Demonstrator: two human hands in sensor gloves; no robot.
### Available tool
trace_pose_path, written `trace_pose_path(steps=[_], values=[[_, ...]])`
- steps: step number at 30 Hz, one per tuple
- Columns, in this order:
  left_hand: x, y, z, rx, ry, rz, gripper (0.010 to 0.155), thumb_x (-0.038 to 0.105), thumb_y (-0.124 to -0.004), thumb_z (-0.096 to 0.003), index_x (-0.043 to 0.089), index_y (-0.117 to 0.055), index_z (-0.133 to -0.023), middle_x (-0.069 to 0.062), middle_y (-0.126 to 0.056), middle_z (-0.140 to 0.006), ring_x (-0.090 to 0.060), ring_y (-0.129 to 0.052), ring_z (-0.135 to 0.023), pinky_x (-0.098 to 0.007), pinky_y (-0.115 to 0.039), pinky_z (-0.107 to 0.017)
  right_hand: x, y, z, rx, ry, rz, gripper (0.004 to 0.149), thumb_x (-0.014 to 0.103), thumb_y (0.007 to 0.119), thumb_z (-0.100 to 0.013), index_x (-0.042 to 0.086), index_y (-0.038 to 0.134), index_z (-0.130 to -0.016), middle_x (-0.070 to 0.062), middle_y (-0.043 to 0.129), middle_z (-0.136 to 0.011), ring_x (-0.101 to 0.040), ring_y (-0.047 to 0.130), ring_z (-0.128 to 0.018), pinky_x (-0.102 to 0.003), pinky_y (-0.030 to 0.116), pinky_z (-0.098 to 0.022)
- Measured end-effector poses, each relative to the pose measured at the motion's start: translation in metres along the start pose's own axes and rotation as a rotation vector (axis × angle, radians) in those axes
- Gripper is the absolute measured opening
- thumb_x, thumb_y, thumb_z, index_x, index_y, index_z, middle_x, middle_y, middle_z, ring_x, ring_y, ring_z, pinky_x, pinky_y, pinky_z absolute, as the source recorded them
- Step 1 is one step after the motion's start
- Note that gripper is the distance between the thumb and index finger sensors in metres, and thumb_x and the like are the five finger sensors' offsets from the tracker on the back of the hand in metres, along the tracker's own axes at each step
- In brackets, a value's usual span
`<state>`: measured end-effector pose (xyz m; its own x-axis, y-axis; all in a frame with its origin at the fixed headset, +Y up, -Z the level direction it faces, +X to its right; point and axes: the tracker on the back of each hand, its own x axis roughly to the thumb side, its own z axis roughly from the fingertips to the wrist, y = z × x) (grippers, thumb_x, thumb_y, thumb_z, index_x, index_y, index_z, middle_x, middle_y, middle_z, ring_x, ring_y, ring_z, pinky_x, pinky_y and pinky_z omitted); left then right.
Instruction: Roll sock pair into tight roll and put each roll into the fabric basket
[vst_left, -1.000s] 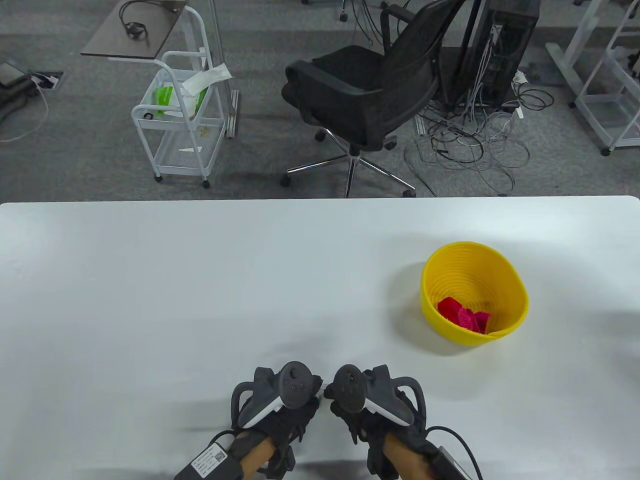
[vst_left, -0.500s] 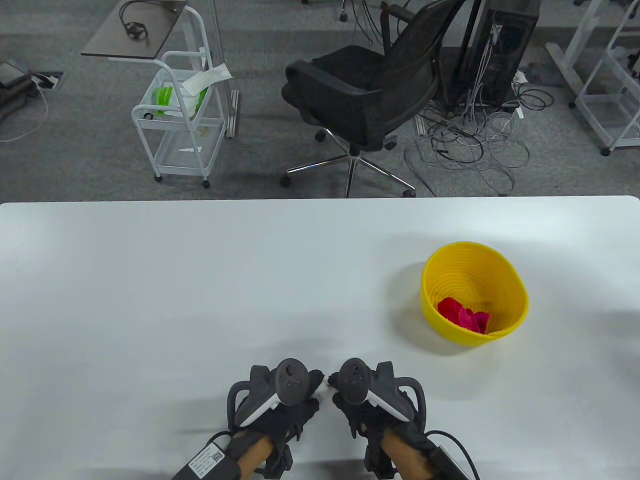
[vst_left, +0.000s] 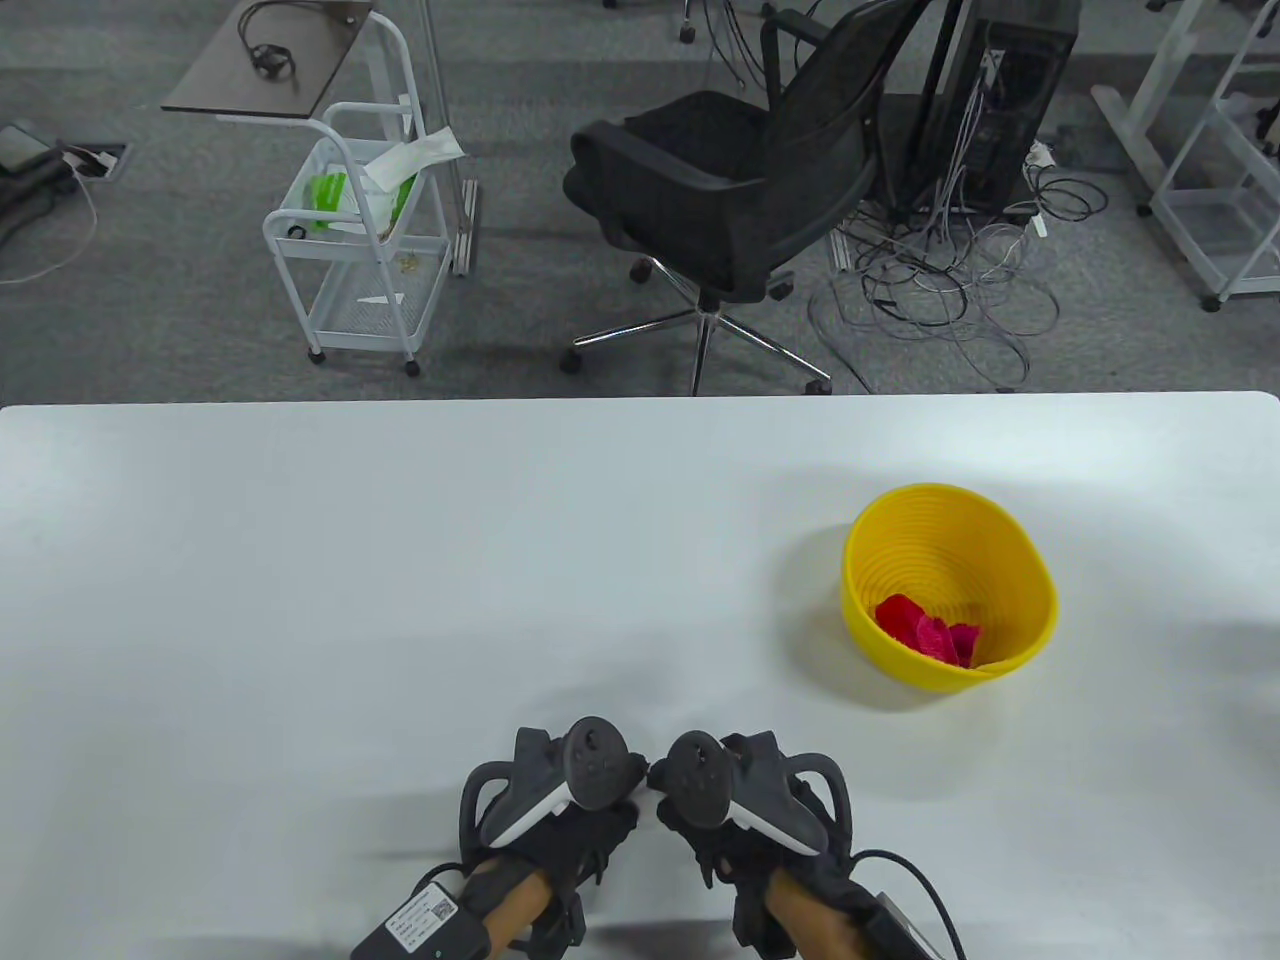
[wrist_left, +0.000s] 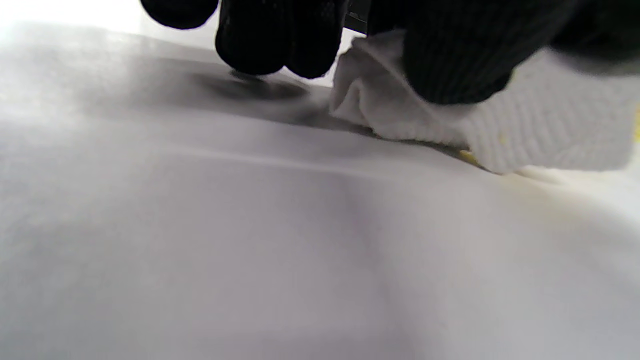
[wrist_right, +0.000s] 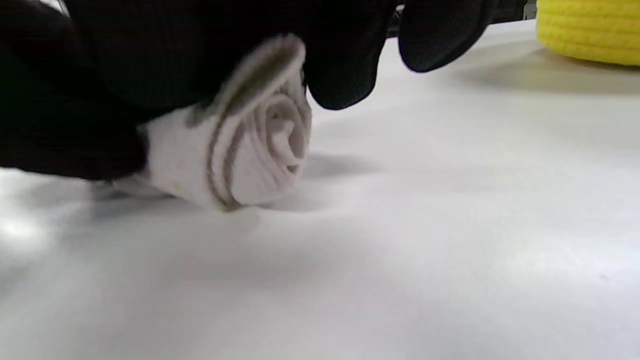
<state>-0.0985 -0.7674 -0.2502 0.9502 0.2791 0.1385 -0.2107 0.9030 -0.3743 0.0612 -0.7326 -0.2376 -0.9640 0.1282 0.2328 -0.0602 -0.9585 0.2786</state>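
A white sock roll (wrist_right: 240, 150) with grey stripes lies on the white table (vst_left: 400, 600) near its front edge, its spiral end showing in the right wrist view. My right hand (vst_left: 715, 800) curls over it from above. My left hand (vst_left: 580, 800) grips the roll's other end (wrist_left: 525, 130), one gloved finger (wrist_left: 455, 65) pressing on the cloth and other fingertips (wrist_left: 280, 40) touching the table. From above, the hands and trackers hide the roll. The yellow basket (vst_left: 948, 600) stands to the right and holds a red and pink sock roll (vst_left: 925, 632).
The basket's yellow wall (wrist_right: 590, 30) shows at the top right of the right wrist view. Beyond the table's far edge stand a black office chair (vst_left: 730, 190), a white wire cart (vst_left: 355, 250) and a tangle of cables (vst_left: 940, 280) on the floor.
The hands drew slightly apart half a second ago and have come back together over the white roll. The basket and its red roll have not moved.
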Motion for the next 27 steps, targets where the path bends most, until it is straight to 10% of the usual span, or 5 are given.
trace_pose_path(steps=[14,27], values=[[-0.01,0.01,0.003,0.091,0.009,0.086,0.061,0.052,-0.076,-0.0367,0.038,-0.071,-0.096,-0.001,-0.069,-0.104,-0.026,-0.075,-0.088,-0.049,-0.059,-0.067,-0.005,0.018,-0.013,0.072,0.061,-0.044,0.062,0.052,0.082,-0.039,0.031,0.068,-0.096,0.003,0.082,-0.097,-0.021,0.084,-0.088,-0.055,0.066,-0.068],[-0.033,0.022,0.007,0.06,-0.044,0.472,0.076,0.063,-0.07,-0.0352,0.041,-0.045,-0.104,-0.005,-0.061,-0.11,-0.029,-0.073,-0.091,-0.05,-0.061,-0.065,-0.033,-0.002,-0.011,0.105,0.031,-0.532,0.058,0.048,0.087,-0.038,0.025,0.077,-0.09,-0.002,0.091,-0.086,-0.022,0.092,-0.074,-0.054,0.071,-0.063]])
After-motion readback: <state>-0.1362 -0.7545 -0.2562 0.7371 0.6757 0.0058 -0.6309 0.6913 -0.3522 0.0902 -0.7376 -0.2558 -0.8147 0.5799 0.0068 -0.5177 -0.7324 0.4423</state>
